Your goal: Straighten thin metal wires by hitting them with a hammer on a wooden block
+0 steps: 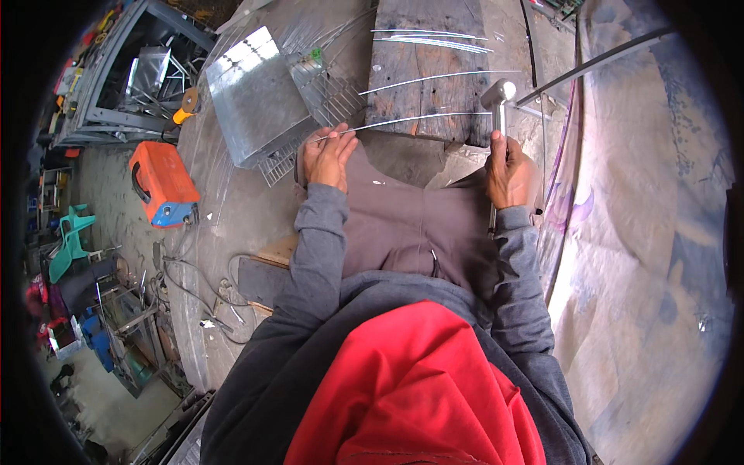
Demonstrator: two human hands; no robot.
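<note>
My left hand (pixel 330 157) is closed on one end of a thin metal rod (pixel 418 119), pinching it between thumb and fingers. From there the rod runs right, across the near end of a worn wooden board (pixel 434 70), to the head of a hammer. My right hand (pixel 511 174) is wrapped round the handle of that shiny metal hammer (pixel 500 97), thumb laid along it, head upward. Farther up the board lie another thin rod (pixel 438 78) and a small group of several similar rods (pixel 438 42).
A box-shaped sheet-metal piece (pixel 260 93) rests left of the board, over a wire grid (pixel 333 93). Farther left are an orange machine (pixel 164 182), an angle grinder (pixel 183 114) and a metal frame (pixel 128 116). Cables (pixel 190 271) lie on the floor; a sheet (pixel 628 232) hangs right.
</note>
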